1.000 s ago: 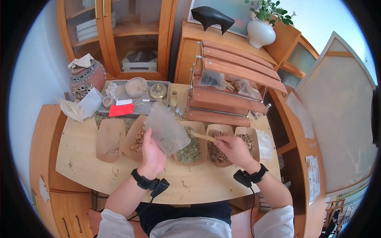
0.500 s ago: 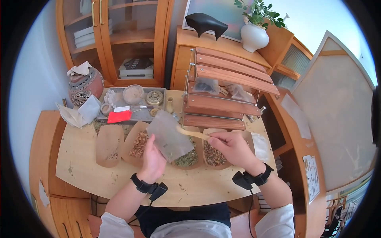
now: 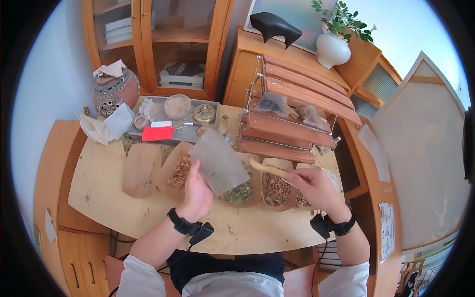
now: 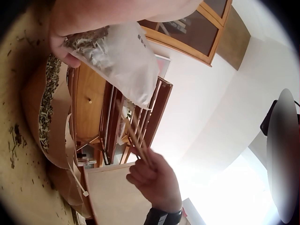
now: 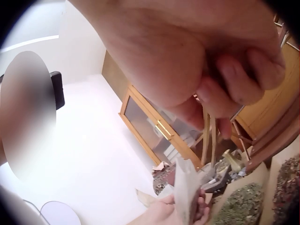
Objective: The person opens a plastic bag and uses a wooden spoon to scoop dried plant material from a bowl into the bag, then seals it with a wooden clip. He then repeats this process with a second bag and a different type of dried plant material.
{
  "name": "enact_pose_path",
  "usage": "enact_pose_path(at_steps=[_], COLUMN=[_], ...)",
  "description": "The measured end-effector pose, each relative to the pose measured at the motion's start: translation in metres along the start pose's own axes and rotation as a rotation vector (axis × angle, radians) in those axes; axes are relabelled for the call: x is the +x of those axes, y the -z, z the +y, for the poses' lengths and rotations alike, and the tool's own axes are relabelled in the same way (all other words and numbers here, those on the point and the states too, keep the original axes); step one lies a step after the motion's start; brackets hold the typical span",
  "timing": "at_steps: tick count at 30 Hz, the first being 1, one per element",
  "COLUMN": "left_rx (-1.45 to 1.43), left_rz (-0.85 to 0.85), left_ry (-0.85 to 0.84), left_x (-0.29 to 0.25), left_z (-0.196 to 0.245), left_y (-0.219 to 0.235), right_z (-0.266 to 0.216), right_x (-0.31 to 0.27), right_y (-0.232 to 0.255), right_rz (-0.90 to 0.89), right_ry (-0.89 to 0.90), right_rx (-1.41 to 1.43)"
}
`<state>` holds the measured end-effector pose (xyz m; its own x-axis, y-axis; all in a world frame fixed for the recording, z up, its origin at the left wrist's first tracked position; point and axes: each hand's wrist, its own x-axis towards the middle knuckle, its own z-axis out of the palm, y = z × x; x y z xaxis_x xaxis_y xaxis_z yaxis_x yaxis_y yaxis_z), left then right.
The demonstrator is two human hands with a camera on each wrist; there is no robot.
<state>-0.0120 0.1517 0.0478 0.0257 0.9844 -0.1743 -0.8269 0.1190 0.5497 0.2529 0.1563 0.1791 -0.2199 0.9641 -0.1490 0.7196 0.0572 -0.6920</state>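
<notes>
A translucent pouch [image 3: 219, 162] is gripped by the left hand [image 3: 197, 198] over the paper trays. In the left wrist view the pouch [image 4: 126, 63] shows dried plant bits at its lower end, under the left hand's fingers. The right hand [image 3: 320, 190] pinches a light wooden scoop [image 3: 269, 169] by its handle, the tip to the right of the pouch and not touching it. Below them stand a tray of green herb [image 3: 239, 194] and one of reddish-brown mix [image 3: 276, 190]. The right wrist view shows the right hand's [image 5: 206, 70] fingers curled round the handle.
At the left stand a nearly bare paper tray [image 3: 140, 171] and one with orange-brown chips [image 3: 179, 173]. Behind them lie a grey tray [image 3: 188, 136] with jars and a red packet [image 3: 157, 133]. A wooden slatted rack [image 3: 287, 126] stands behind the right trays; a patterned pot [image 3: 117, 89] is back left.
The scoop has moved right, away from the pouch, with the right hand. The left hand still holds the pouch up in nearly the same pose. The head view has shifted slightly.
</notes>
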Motion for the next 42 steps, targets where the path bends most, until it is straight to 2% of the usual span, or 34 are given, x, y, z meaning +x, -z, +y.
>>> enact_pose_path(at_steps=[1,4,7,10,13,16,19,22,34,37,40,42], left_rx=[-0.012,-0.029,-0.027,-0.004,0.000,0.014,0.027,0.033,0.029,0.029,0.014,0.013], left_rz=[0.011,0.015,0.021,0.023,0.047,0.045,0.043,0.040,0.046,0.067,0.070,0.063], left_ry=[-0.004,-0.001,0.005,-0.004,-0.007,0.001,-0.011,-0.023,-0.031,-0.031,-0.026,-0.025], left_x=[0.002,0.004,0.005,0.005,0.003,0.003,0.003,0.003,0.005,0.004,0.003,0.004], left_z=[-0.001,-0.002,-0.002,-0.003,0.000,0.000,-0.001,-0.001,-0.002,-0.002,-0.002,-0.002], left_y=[0.002,0.003,0.004,0.004,-0.002,-0.002,0.000,-0.001,0.000,0.001,0.001,-0.001], right_z=[0.015,0.040,0.050,0.055,0.044,0.057,0.036,0.035,0.052,0.057,0.049,0.052], right_x=[0.003,0.013,0.019,0.031,0.037,0.040,0.030,0.022,0.018,0.023,0.032,0.040], right_y=[-0.004,-0.014,-0.028,-0.041,-0.048,-0.064,-0.065,-0.073,-0.087,-0.075,-0.059,-0.056], right_rz=[-0.002,-0.136,-0.136,-0.141,-0.190,-0.167,-0.233,-0.107,0.172,0.215,0.169,0.173], right_ry=[0.031,-0.036,-0.014,-0.014,-0.145,0.030,0.033,0.168,0.344,0.254,0.119,0.098], right_rx=[-0.023,-0.197,-0.252,-0.225,-0.112,-0.069,-0.172,-0.263,-0.329,-0.300,-0.279,-0.277])
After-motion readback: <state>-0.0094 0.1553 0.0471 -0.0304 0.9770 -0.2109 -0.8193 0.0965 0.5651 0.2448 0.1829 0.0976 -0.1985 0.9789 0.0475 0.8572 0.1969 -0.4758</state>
